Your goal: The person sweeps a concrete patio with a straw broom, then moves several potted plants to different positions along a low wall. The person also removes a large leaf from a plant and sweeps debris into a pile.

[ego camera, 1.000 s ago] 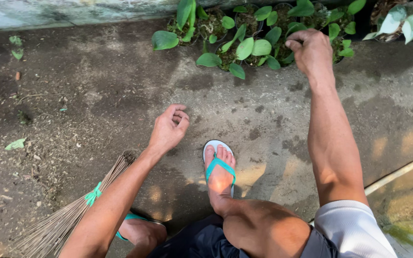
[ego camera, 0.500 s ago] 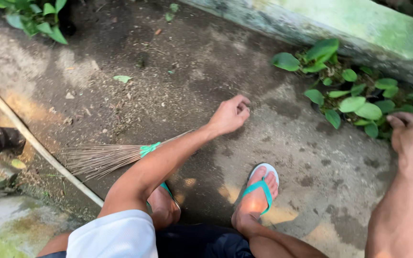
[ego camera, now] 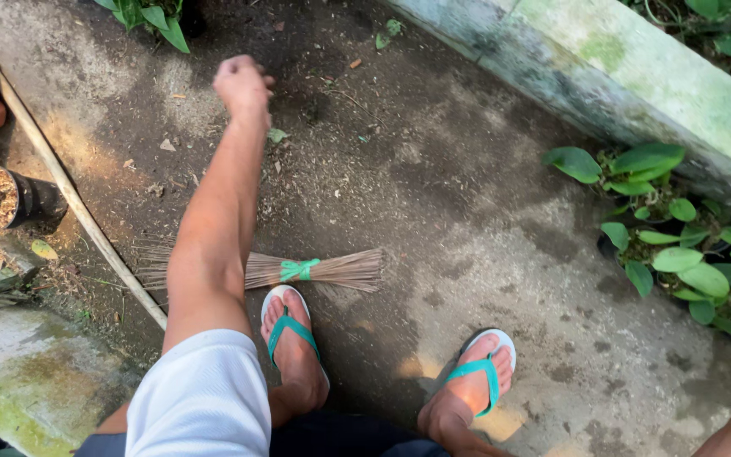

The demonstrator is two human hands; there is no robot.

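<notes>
Grey concrete floor (ego camera: pixel 467 220) carries scattered dry bits far near the left hand (ego camera: pixel 243 85), which is closed in a fist, holding what I cannot tell, while the stick broom (ego camera: pixel 298 271) lies unused beside the near foot (ego camera: pixel 294 338).

A rough, damp concrete floor (ego camera: pixel 484 211) is carrying everything here, with crumbs of soil and bits of dry leaf lying scattered just beyond the curled fingers (ego camera: pixel 243 80) of the left hand. A stick broom (ego camera: pixel 298 271) tied with a green band is lying flat well below those fingers, just beside the toes of the sandalled left foot (ego camera: pixel 291 338). A pale pipe (ego camera: pixel 78 211) is running along the floor to the fingers' left, with a small black pot (ego camera: pixel 27 199) sitting beside it.
</notes>
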